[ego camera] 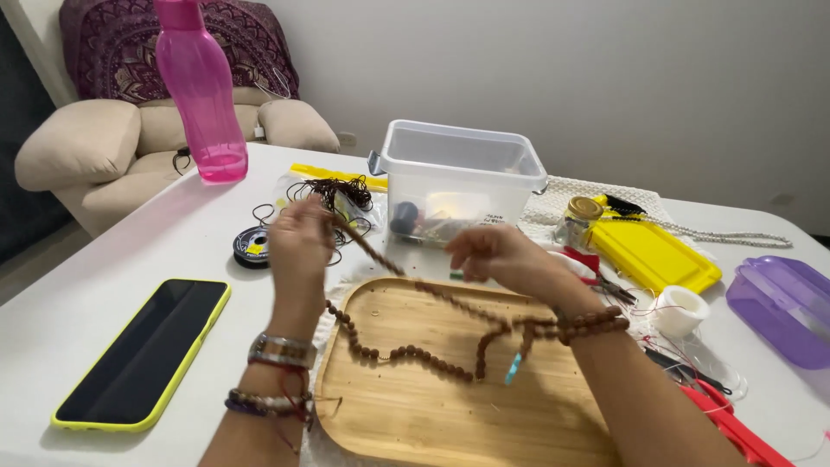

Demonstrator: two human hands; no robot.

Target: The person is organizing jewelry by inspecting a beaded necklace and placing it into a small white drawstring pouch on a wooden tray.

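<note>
Brown bead strand (415,353); pink bottle (201,91); yellow-cased black phone (143,350); purple patterned throw (112,43); white tabletop (104,251).

Both arms reach forward, hands raised side by side and a little apart. The left hand (300,239) is closed with its back to the camera. The right hand (497,255) has its fingers curled and pinched together.

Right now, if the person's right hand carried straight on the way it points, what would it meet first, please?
The right hand points leftward toward the left hand, so it would probably meet the taut bead strand between them first, then that hand; depth is hard to judge here.
</note>
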